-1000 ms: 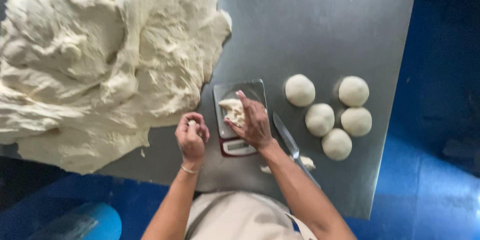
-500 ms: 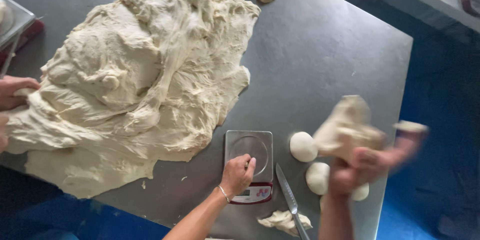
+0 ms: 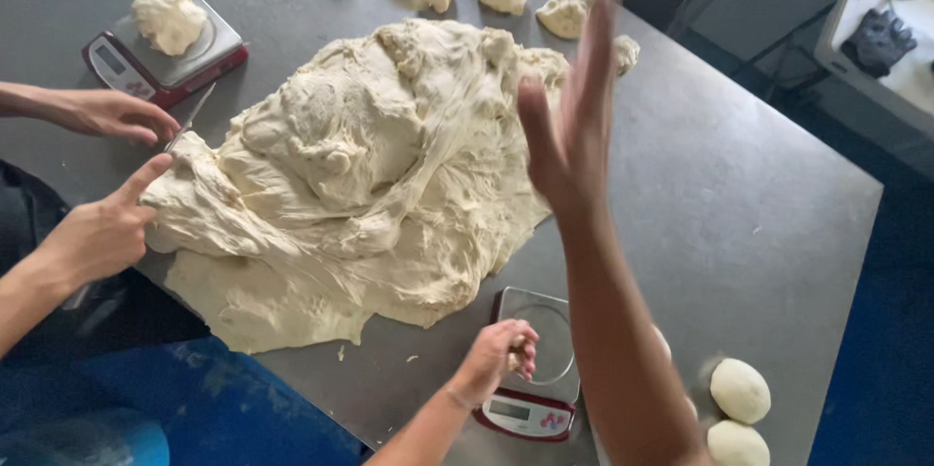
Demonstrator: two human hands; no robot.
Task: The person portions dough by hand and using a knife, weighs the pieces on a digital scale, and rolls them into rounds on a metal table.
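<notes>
With a few smooth round dough balls point(image 3: 739, 390) finished at the steel table's point(image 3: 739, 203) edge, the sprawling pale dough mass point(image 3: 360, 174) remains largely uncut; right hand point(image 3: 569, 125) lifts open and empty, left hand point(image 3: 501, 357) curls loosely beside the small red-and-silver scale point(image 3: 535, 369).

Two scales point(image 3: 533, 369) point(image 3: 165, 53) – two dough balls point(image 3: 739, 390) point(image 3: 736, 444) – one dough mass point(image 3: 360, 174)

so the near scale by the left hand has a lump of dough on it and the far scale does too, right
Not quite. In the head view the near scale by the left hand has a bare pan; only the far scale carries a dough lump.
</notes>
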